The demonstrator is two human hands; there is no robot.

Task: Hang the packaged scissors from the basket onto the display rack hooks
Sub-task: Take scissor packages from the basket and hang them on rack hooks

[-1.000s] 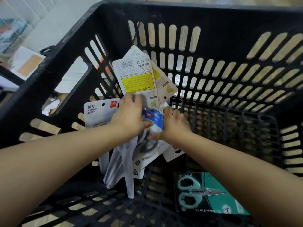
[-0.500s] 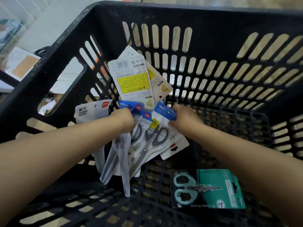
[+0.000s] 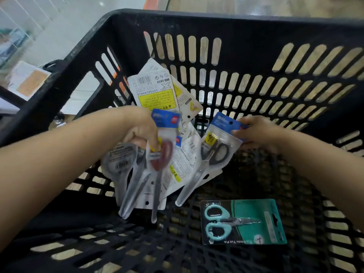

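Both my hands are inside a black slotted basket [image 3: 256,32]. My left hand [image 3: 141,129] is shut on a bunch of packaged scissors [image 3: 157,154] with blue headers, one pair red-handled, blades hanging down. My right hand [image 3: 254,133] grips the blue header of a single pack of black-handled scissors [image 3: 214,152], held apart to the right of the bunch. White card-backed packs [image 3: 157,89] lean against the basket's far left wall. A teal-handled scissors pack [image 3: 242,221] lies flat on the basket floor, near right. No display rack is in view.
The basket's high slotted walls surround my hands on all sides. Outside at left are a pale floor, papers [image 3: 29,81] and a dark bar [image 3: 11,95]. More white packs [image 3: 183,160] lie under the held ones.
My hands have drawn apart and lifted. The black-handled pack has come away to the right in my right hand, while my left keeps the bunch. The view has shifted slightly.
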